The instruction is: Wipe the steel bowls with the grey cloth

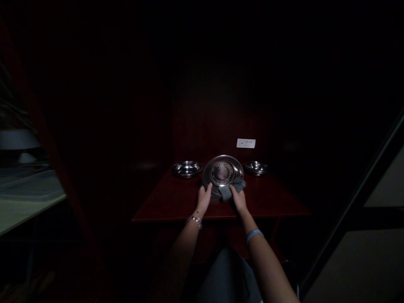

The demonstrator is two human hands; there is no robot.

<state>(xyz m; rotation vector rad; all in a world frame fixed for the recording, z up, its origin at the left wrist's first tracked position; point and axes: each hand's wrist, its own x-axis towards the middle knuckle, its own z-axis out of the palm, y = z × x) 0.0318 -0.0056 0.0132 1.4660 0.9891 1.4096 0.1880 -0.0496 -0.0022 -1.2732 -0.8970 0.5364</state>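
Observation:
A round, shiny metal plate [222,171] is held up tilted above the dark red shelf, one broad face toward me. My left hand [205,197] grips its lower left rim, thumb on the near face and the other fingers hidden behind. At the lower right of the plate, my right hand [238,197] is closed on a grey cloth [226,192], which lies against the plate's face and rim. The right thumb presses on the cloth; the fingers behind cannot be seen.
On the dark red shelf [176,206] a metal bowl [187,169] stands to the left, and stacked metal dishes [256,168] to the right. A white socket panel [246,143] is on the back wall. A pale table [47,205] with a clear plastic container is at far left.

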